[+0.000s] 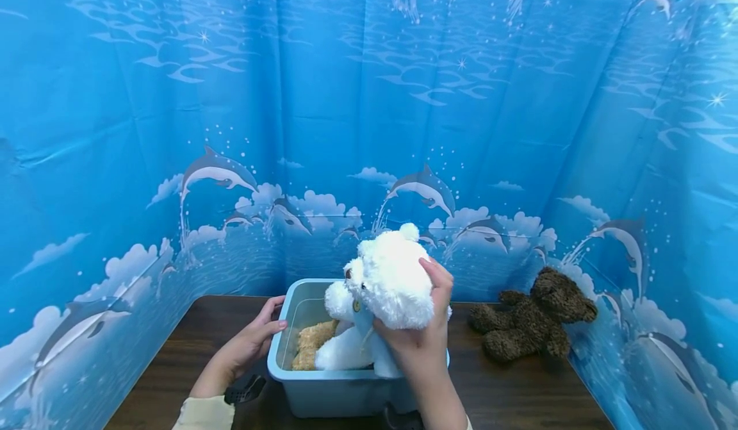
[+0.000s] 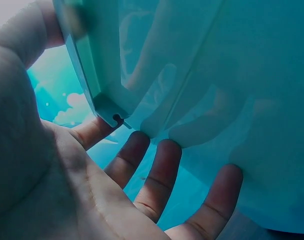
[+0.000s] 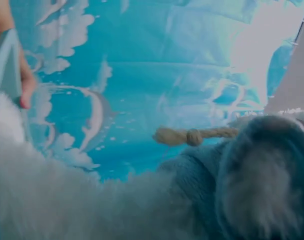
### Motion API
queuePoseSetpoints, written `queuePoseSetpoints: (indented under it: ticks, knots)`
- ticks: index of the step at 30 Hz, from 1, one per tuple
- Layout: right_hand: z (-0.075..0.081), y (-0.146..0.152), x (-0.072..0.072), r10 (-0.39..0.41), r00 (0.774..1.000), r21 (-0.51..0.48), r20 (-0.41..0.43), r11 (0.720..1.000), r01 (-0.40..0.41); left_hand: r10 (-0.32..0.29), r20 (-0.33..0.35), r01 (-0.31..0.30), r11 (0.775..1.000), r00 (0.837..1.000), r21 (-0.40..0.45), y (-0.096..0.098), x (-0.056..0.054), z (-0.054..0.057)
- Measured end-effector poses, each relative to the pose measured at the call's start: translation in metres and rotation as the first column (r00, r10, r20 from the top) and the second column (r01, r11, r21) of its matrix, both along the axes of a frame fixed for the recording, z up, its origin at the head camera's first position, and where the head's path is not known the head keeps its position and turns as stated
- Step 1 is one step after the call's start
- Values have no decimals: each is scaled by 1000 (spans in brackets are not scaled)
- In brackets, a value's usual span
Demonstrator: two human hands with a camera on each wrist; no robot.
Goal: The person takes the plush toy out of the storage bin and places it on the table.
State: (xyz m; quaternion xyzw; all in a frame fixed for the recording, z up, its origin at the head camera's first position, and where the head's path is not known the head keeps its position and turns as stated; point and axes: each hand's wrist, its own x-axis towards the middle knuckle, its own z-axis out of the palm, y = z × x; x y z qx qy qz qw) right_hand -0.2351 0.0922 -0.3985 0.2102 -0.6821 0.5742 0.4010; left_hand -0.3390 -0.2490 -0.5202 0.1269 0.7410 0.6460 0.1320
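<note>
A white plush bear [image 1: 398,276] with a light blue scarf leans over a pale blue plastic bin [image 1: 328,395], its lower body down inside the rim. My right hand [image 1: 423,347] grips it at the back of the head and neck. In the right wrist view its white fur [image 3: 112,210] and a knotted cord [image 3: 192,136] fill the lower part. On the bin's left side my left hand [image 1: 256,337] holds the rim, thumb over the edge and fingertips [image 2: 167,150] against the outer wall. A tan plush toy [image 1: 314,340] lies in the bin, partly hidden by the bear.
Right of the bin, a dark brown plush bear [image 1: 533,321] lies on the dark wooden table [image 1: 167,366]. A blue curtain [image 1: 323,129] printed with dolphins surrounds the table at the back and sides.
</note>
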Motion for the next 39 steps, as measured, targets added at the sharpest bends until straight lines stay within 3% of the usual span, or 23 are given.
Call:
queuePoseSetpoints:
  ticks: [4, 8, 12, 17, 19, 22, 26, 29, 34, 39]
  knots:
    - [8, 17, 9, -49, 977, 45, -207, 997, 60, -21, -8, 21, 1000, 1000, -7, 0, 1, 2]
    - [18, 36, 21, -39, 948, 25, -316, 998, 50, -11, -3, 11, 1000, 1000, -14, 0, 1, 2]
    - [28, 55, 38, -107, 947, -90, -302, 992, 84, 0, 1, 0, 1000, 1000, -23, 0, 0, 1]
    - [38, 84, 50, -248, 919, -242, -308, 954, 176, 3, 15, -3, 1000, 1000, -16, -1, -1, -1]
    - [38, 98, 53, -300, 911, -281, -283, 934, 220, 3, 17, -3, 1000, 1000, -13, -1, -2, -1]
    - [37, 116, 57, -325, 920, -331, -220, 912, 243, 2, 12, -2, 1000, 1000, -22, 0, -2, -1]
    - [36, 138, 60, -382, 906, -356, -182, 884, 302, -3, 7, 3, 1000, 1000, -26, 1, -3, -1]
    - [33, 153, 62, -353, 905, -386, -237, 889, 245, -9, 4, 9, 1000, 1000, -27, 1, -3, -1]
    - [26, 176, 65, -210, 911, -427, -354, 903, 42, -15, -10, 14, 999, 1000, -40, -1, -3, 1]
    - [15, 203, 65, -173, 931, -449, -320, 894, 11, -29, -20, 29, 999, 999, -33, -2, -6, 5]
